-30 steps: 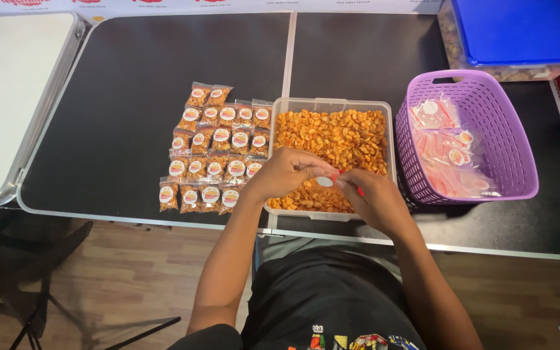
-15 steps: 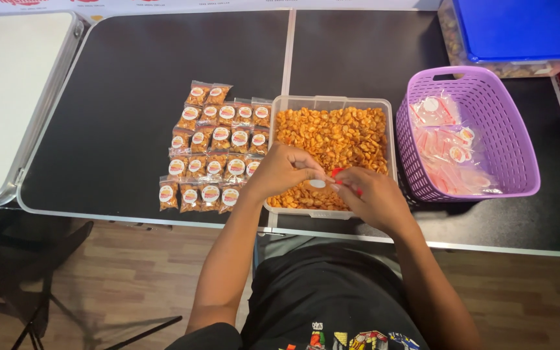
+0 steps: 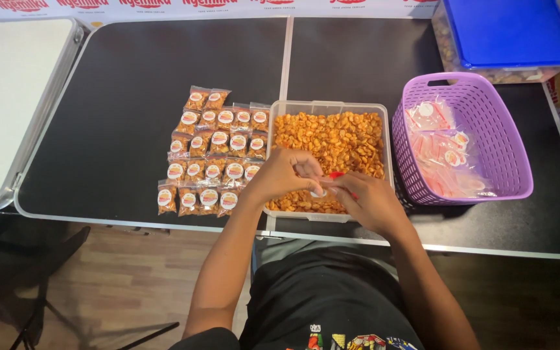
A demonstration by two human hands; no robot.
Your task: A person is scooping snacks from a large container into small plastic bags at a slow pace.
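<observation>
Both hands, left hand [image 3: 286,174] and right hand [image 3: 365,199], pinch a small empty pouch [image 3: 329,184] over the snack tray [image 3: 332,107]; filling likely follows.

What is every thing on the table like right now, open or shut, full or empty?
Clear tray: open, filled with orange snacks.
Small pouch: pinched between left hand and right hand.
Filled packets: laid flat in rows.
Purple basket: open, holds empty pouches.
Blue-lidded box: shut.

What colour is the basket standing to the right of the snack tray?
Purple basket, seen best in the head view.
</observation>
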